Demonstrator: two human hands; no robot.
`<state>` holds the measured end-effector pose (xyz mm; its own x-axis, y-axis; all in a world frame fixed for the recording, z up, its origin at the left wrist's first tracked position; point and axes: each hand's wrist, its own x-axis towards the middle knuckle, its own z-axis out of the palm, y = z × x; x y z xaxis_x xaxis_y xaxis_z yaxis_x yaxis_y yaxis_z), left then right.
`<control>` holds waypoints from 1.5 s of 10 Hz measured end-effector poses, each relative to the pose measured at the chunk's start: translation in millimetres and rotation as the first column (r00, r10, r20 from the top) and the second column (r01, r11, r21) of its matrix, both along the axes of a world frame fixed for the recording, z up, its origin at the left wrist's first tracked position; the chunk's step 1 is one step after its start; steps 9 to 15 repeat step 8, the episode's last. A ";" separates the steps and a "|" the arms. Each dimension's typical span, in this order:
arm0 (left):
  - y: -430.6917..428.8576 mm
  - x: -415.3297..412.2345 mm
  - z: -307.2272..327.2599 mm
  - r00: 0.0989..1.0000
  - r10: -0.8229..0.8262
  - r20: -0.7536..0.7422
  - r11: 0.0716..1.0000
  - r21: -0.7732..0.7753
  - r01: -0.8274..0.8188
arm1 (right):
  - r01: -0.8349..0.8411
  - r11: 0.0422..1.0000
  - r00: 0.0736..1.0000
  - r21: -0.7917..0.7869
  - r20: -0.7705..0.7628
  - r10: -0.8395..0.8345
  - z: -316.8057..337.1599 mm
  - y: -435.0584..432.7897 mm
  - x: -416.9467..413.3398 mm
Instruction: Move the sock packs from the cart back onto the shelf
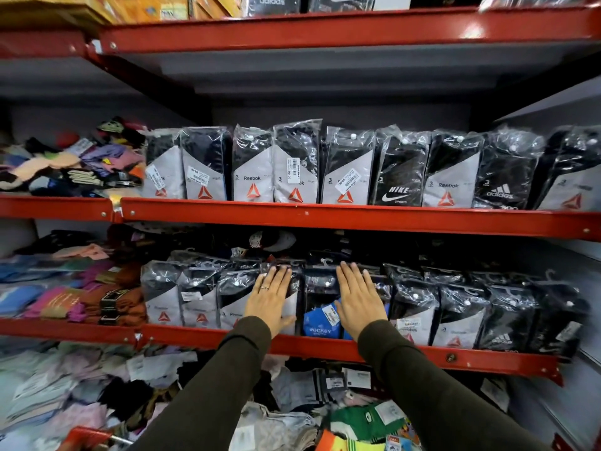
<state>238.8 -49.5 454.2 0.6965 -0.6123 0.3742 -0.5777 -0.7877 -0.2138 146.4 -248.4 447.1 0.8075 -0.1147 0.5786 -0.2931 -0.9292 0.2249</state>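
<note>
Clear-wrapped sock packs stand upright in a row on the lower red shelf (208, 337). My left hand (270, 298), a ring on one finger, lies flat against a grey and black Reebok pack (234, 299). My right hand (359, 299) presses flat on the pack next to a blue Jockey pack (320, 320). Both hands have fingers spread and grip nothing. A second row of packs (348, 170) fills the shelf above. A red cart edge (85, 437) shows at the bottom left; its contents are hidden.
Loose colourful socks (71, 164) are piled on the left shelf sections. More loose socks (292, 411) lie heaped below the lower shelf. Adidas packs (507, 177) stand toward the right. A top shelf (325, 30) holds boxes and more packs.
</note>
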 end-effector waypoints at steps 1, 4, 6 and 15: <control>0.4 1.1 -1.4 1.000 -0.018 -0.018 0.999 -0.032 0.017 | 0.046 0.999 0.999 0.005 -0.018 -0.046 -4.8 -0.1 2.4; -2.2 6.4 -6.9 0.999 -0.031 -0.016 0.995 -0.095 0.029 | 0.089 0.996 0.996 -0.031 -0.008 -0.089 -8.0 0.3 10.5; -2.9 8.1 -7.0 0.999 -0.039 -0.012 0.991 -0.128 0.037 | 0.103 0.993 0.994 -0.050 0.045 -0.100 -12.9 -0.9 14.6; 5.4 -3.3 4.2 0.995 -0.097 0.013 0.984 -0.148 0.097 | 0.048 0.997 0.986 -0.067 0.165 -0.036 -8.5 5.2 5.4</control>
